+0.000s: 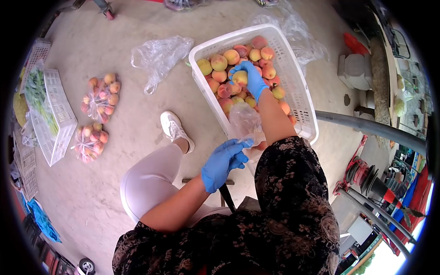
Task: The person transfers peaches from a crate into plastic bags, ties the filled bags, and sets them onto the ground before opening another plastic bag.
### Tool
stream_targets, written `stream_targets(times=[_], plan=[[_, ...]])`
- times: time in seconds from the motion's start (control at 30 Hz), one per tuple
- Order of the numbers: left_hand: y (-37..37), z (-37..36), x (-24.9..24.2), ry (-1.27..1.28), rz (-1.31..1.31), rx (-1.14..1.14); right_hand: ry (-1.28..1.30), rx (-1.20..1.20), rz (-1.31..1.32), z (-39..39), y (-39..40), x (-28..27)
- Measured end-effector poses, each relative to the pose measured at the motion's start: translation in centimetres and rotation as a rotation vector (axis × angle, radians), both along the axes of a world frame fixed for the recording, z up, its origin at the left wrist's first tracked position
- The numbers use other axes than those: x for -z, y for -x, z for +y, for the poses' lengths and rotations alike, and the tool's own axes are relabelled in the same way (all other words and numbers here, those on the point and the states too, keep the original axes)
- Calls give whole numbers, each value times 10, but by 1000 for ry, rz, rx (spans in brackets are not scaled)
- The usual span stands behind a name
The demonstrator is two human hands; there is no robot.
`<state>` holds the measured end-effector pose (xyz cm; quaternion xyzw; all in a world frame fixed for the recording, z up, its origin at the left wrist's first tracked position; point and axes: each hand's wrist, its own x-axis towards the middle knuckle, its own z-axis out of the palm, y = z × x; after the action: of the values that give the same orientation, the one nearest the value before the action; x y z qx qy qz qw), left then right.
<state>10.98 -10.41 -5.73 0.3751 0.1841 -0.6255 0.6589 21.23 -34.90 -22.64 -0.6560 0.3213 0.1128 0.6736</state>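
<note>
A white plastic crate holds many red and yellow peaches. My right hand, in a blue glove, is over the peaches inside the crate, its fingers closed round a yellowish peach. At the crate's near left edge, my left hand, also gloved in blue, pinches the rim of a clear plastic bag. The bag hangs over the near end of the crate, and a peach shows low down by it.
Two filled bags of peaches lie on the floor at left, near a white crate of green vegetables. Loose clear plastic lies left of the peach crate. A grey metal pole is at right.
</note>
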Motion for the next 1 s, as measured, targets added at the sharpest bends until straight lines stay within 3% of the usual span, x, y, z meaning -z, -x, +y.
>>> stream_targets(times=[0.03, 0.13, 0.23, 0.27, 0.33, 0.37, 0.43, 0.5, 0.57, 0.7, 0.8, 0.9, 1.0], plan=[[-1, 0, 2, 6, 4, -12, -124, 181, 74, -1, -5, -7], [-1, 0, 9, 20, 20, -57, 1091, -234, 6, 38, -33, -18], [3, -6, 9, 11, 43, -122, 1139, -562, 178, 46, -54, -1], [3, -7, 6, 4, -3, -89, 905, -510, 197, 40, -51, 0], [1, -10, -3, -3, -93, -15, 445, -390, 235, 26, -35, -50], [4, -12, -2, -14, -99, -2, 34, -207, 11, 10, -21, -33], [8, -15, 1, -34, -111, 28, -435, -50, 16, -9, 26, -88], [6, -18, 2, 63, -176, 17, -815, -146, -116, -22, 90, -126], [3, -23, 4, 121, -225, 12, -920, -179, -151, -20, 155, -143], [0, -30, 8, 173, -317, 6, -913, -117, 81, 10, 236, -140], [9, -34, 4, 234, -300, 86, -964, 325, 198, 22, 242, -55], [20, -33, -12, 216, -295, 184, -323, 648, 157, 40, 226, -27], [22, -29, -14, 137, -250, 154, 133, 319, -7, 25, 246, 44]])
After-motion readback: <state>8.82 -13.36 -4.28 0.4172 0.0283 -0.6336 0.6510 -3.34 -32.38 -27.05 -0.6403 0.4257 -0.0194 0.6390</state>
